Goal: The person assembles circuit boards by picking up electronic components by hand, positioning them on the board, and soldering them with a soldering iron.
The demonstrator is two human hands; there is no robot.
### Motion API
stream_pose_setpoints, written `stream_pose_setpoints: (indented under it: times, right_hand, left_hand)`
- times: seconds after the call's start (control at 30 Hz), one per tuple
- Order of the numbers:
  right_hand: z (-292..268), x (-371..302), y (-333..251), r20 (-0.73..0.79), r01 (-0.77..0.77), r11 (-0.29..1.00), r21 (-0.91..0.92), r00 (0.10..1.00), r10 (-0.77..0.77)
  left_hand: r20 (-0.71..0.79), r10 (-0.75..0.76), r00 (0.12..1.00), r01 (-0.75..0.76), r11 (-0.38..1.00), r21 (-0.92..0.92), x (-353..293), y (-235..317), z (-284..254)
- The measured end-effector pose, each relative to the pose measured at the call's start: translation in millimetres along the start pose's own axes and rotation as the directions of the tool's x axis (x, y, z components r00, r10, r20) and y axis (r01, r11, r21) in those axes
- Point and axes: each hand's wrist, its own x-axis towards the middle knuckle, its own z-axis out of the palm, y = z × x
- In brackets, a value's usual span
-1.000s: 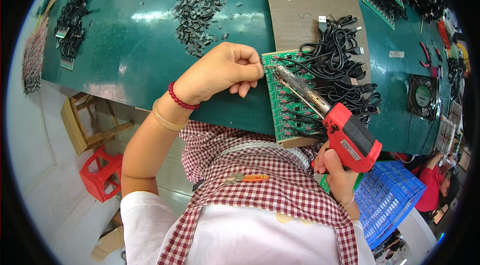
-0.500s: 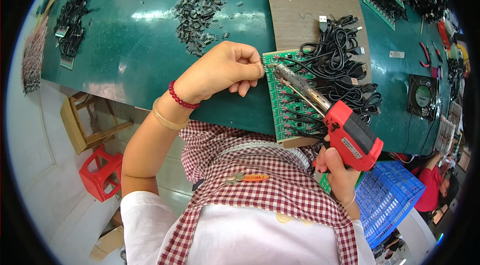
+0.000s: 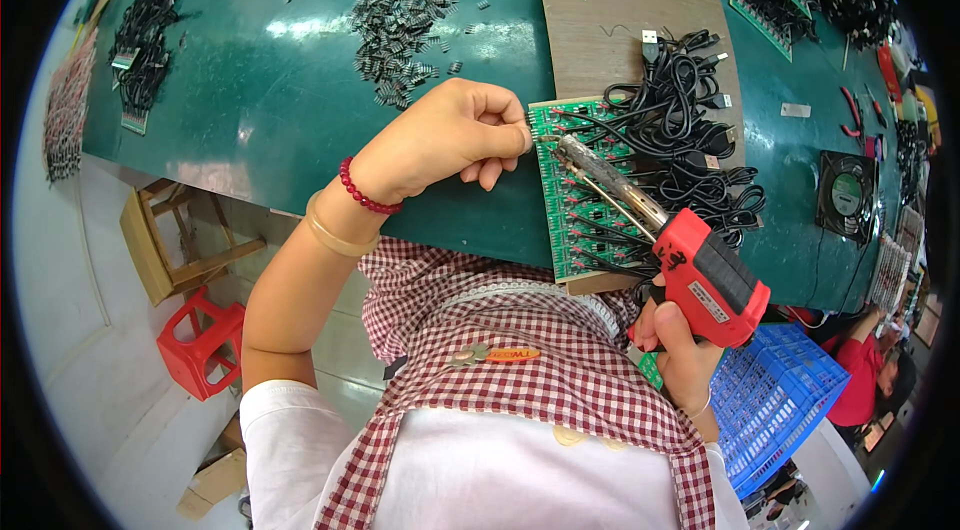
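My right hand [image 3: 685,355] is wrapped round the red and black grip of a soldering gun [image 3: 712,282]. Its long metal barrel points up and left, with the tip over the upper left part of a green circuit board panel [image 3: 556,213]. Black USB cables [image 3: 672,95] are attached to the panel and lie bundled on its right. At the panel's upper left edge my left hand [image 3: 465,135] is closed in a pinch, thumb against forefinger. Whatever sits between those fingertips is too small and covered to make out.
Under the panel lies a brown board [image 3: 635,5] on the green table [image 3: 250,90]. A pile of small black pin parts [image 3: 395,25] is beyond my left hand. A fan [image 3: 845,192] stands at right, above a blue crate [image 3: 775,400]. A red stool [image 3: 203,342] is at lower left.
The soldering gun has shifted very slightly right and down, its tip still over the panel's upper left part. My left hand keeps its pinch at the edge, almost unmoved.
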Motion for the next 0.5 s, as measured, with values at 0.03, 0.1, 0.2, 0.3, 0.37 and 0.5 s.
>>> stream_pose_setpoints:
  times: [0.03, 0.1, 0.2, 0.3, 0.37, 0.5]
  right_hand:
    - [-3.5, -0.2, 3.1, 0.033, 0.016, 1.000, 0.003, 0.999, -0.016]
    - [-5.4, -0.1, 4.9, 0.069, 0.032, 0.999, 0.007, 0.997, -0.032]
    - [-7.3, 0.4, 2.6, 0.048, 0.017, 0.999, 0.039, 0.999, -0.019]
    - [-8.2, 0.5, 1.9, 0.077, -0.001, 1.000, -0.017, 0.997, 0.003]
    - [-6.4, 0.3, -0.9, 0.071, -0.008, 1.000, 0.003, 0.997, 0.007]
    - [-5.6, 0.4, -4.2, 0.077, -0.011, 1.000, 0.021, 0.997, 0.009]
  left_hand:
    - [0.000, 0.001, 1.000, -0.001, 1.000, 0.000, -0.2, 0.5, 0.2]
    - [-0.007, 0.000, 1.000, 0.000, 1.000, -0.002, -1.5, 0.4, 0.5]
    - [-0.021, -0.042, 0.999, 0.044, 0.991, 0.123, -5.0, 8.4, 0.7]
    - [-0.233, 0.382, 0.894, -0.152, 0.750, 0.644, -2.8, 4.5, -8.6]
    - [-0.263, 0.610, 0.748, -0.106, 0.500, 0.859, 1.0, 1.1, -11.5]
    - [-0.306, 0.595, 0.743, 0.131, 0.319, 0.939, 2.7, 1.3, -7.4]
